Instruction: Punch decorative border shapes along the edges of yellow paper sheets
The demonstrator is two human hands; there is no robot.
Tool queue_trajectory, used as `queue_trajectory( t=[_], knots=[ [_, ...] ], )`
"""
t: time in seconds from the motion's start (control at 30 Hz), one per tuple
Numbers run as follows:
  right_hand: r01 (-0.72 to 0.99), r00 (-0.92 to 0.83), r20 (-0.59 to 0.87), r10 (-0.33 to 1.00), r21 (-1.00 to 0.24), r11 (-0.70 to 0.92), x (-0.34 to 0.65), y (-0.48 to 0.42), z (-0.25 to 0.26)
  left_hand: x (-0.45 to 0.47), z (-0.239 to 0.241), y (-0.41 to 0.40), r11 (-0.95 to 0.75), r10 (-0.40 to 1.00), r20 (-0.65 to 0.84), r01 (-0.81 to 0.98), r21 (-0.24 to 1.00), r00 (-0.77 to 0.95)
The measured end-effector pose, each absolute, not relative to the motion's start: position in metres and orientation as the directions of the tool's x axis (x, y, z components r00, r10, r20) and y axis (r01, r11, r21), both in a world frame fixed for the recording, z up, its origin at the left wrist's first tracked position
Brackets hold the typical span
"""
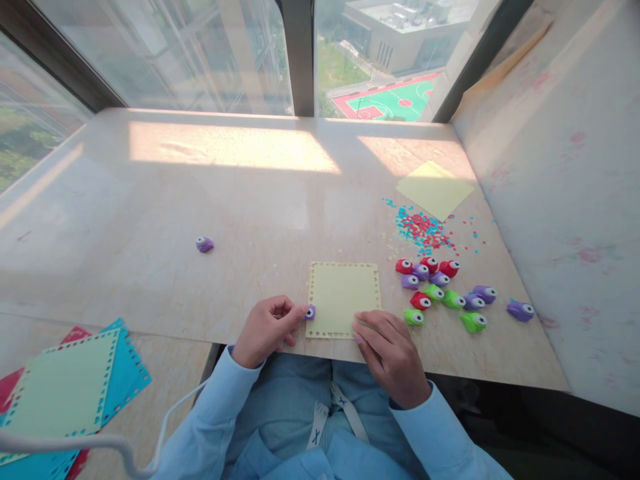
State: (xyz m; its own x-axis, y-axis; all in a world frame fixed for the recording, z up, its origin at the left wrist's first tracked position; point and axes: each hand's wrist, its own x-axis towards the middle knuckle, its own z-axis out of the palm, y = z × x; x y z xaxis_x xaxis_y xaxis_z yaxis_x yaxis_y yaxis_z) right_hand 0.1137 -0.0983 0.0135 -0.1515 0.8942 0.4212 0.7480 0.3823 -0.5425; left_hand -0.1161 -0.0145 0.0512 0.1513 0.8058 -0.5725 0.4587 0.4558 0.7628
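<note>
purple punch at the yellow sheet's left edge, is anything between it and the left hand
Nothing visible: the left hand pinches the purple punch at the left edge of the yellow sheet. The right hand rests on the sheet's lower right corner, clear of it.

- Pale yellow sheet [343,298], a punched hole pattern running along its edges.
- Purple punch [311,311] at its 9 o'clock, with a white eye.
- Cluster [440,290] at 3 o'clock: red, purple, green.
- Confetti [423,228] at 1 o'clock: red and teal.
- Stack [65,387] at 8 o'clock: teal, mint, red, with dotted edges.
</note>
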Motion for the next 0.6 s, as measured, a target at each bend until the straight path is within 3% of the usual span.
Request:
queue_trajectory(
  t=[0.3, 0.6],
  knots=[
    [0.646, 0.029, 0.541, 0.841, -0.652, 0.397, 0.1177, -0.1004, 0.0153, -0.1187, 0.0513, -0.0154, 0.486, 0.786, -0.591, 0.406, 0.774, 0.184],
    [0.636, 0.054, 0.534, 0.844, -0.670, 0.383, 0.1156, -0.1001, 0.0160, -0.1119, 0.0498, -0.0139, 0.511, 0.783, -0.611, 0.438, 0.740, 0.119]
  ],
)
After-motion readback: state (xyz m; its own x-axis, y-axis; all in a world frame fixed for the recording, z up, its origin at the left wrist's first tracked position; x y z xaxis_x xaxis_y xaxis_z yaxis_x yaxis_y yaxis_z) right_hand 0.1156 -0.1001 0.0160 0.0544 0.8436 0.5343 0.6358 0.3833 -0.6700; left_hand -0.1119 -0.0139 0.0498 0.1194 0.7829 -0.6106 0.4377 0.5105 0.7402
